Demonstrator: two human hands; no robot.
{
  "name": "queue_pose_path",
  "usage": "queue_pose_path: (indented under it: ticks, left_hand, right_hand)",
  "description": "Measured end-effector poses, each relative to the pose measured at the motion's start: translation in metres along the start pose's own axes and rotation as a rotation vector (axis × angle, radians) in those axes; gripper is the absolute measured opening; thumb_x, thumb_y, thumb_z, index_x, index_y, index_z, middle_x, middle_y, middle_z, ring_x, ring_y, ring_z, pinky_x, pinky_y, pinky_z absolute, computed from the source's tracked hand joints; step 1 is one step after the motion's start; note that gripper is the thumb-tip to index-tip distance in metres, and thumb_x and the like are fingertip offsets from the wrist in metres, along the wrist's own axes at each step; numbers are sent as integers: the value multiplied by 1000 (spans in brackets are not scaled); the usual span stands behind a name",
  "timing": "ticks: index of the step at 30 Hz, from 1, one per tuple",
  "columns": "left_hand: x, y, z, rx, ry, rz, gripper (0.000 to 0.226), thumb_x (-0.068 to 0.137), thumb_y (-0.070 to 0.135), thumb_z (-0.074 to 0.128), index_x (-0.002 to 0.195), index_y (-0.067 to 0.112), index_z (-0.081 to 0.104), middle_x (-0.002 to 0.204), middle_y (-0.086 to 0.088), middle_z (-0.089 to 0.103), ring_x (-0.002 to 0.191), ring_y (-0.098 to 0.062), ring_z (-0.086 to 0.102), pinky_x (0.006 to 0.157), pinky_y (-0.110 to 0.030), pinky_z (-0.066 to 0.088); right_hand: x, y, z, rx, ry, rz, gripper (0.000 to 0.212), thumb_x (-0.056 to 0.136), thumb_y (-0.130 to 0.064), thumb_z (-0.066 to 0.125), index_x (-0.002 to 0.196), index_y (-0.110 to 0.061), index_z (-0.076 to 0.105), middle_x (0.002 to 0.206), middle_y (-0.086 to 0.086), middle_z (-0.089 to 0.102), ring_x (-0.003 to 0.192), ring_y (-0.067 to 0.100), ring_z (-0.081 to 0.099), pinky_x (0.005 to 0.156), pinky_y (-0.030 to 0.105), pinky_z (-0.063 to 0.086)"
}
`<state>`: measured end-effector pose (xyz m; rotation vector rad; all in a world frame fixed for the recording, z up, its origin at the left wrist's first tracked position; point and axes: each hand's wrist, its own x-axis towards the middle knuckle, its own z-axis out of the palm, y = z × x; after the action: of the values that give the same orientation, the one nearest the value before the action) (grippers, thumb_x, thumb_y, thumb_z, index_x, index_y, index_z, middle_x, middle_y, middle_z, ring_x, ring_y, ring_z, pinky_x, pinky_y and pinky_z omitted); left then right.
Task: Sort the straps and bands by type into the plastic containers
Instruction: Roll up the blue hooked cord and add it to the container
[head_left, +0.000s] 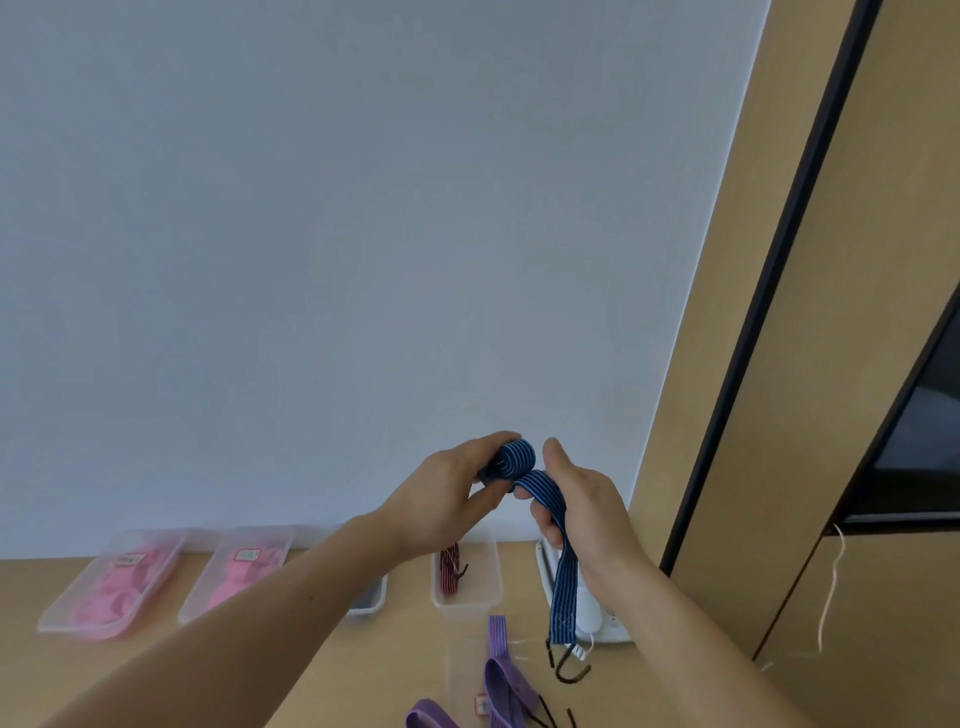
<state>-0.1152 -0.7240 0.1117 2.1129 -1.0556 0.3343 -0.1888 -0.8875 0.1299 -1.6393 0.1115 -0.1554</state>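
A blue striped elastic strap (563, 597) with a dark metal hook (571, 670) at its lower end is held up in front of the wall. My left hand (441, 499) grips its rolled-up end (517, 457). My right hand (582, 499) pinches the strap just below the roll, and the rest hangs down over the table. A clear container (467, 597) below holds a red striped hook strap (449, 569). Two clear containers at the left, one (62, 613) far left and one (197, 603) beside it, hold pink bands. Purple straps (504, 686) lie at the table's near edge.
A wooden table (363, 665) runs along a white wall. A grey-bottomed container (371, 603) is partly hidden behind my left forearm. A white phone-like device (592, 608) stands behind the hanging strap. A wooden cabinet (805, 415) rises at the right, with a white cord (831, 587) hanging.
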Motion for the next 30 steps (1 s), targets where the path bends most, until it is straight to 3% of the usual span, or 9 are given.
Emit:
queue_pose_path:
  ticks: [4,7,10,14,16,18,20,23,30]
  left_hand:
    - [0,-5,-2,284,78,154,45,98,21,48,143,12,47,137,-2,57,122,-18,55,104,-7,32]
    - [0,-9,0,361,62,206,49,98,23,37,146,13,43,147,-7,48,140,-25,39,115,-20,24]
    - [-2,-12,0,328,53,206,60,93,2,39,150,22,37,153,-6,40,144,-24,33,113,-28,33]
    - [-5,5,-2,-171,91,-86,66,93,4,45,150,35,31,157,9,29,141,-1,32,105,-12,35]
    - [-1,14,-2,-630,154,-375,72,88,26,55,154,31,26,154,11,34,135,-8,44,106,-23,42]
    - [5,15,-4,-945,135,-586,75,81,47,62,147,19,42,145,-1,51,124,-22,57,100,-39,50]
    - [6,18,-8,-971,33,-580,54,89,50,58,124,8,64,125,-13,66,115,-29,64,98,-45,50]
    - [8,23,-6,-1047,39,-507,49,94,36,58,117,-8,61,120,-28,64,114,-44,61,102,-52,48]
    - [10,32,-6,-750,179,-334,26,97,12,59,123,8,56,103,-14,73,92,-30,71,86,-43,58]
  right_hand:
    - [1,2,5,-32,-9,-27,64,96,-54,44,83,4,66,48,1,40,42,13,30,48,24,26]
    - [1,2,8,-7,6,-6,61,93,-55,51,81,3,68,49,2,38,43,13,30,48,23,26]
    - [0,1,7,18,44,13,57,90,-52,57,80,2,69,48,-1,38,41,11,29,47,21,27]
    - [-3,1,9,32,64,-25,56,92,-48,58,83,5,69,50,-1,39,42,10,29,46,20,26]
    - [-3,2,10,64,51,-65,54,92,-48,56,84,3,70,53,1,41,45,11,30,49,22,25]
    - [-4,3,11,69,36,-110,55,90,-50,56,84,3,68,56,2,44,46,11,32,50,23,27]
    - [-6,3,13,44,26,-146,61,86,-52,54,82,8,62,54,0,47,46,10,36,48,21,31]
    - [-8,2,14,-2,26,-160,63,86,-54,52,77,8,57,53,-1,50,45,9,38,47,19,34]
    - [-5,8,8,-104,55,-76,51,100,-43,47,77,-4,70,47,-2,48,42,11,39,44,18,35]
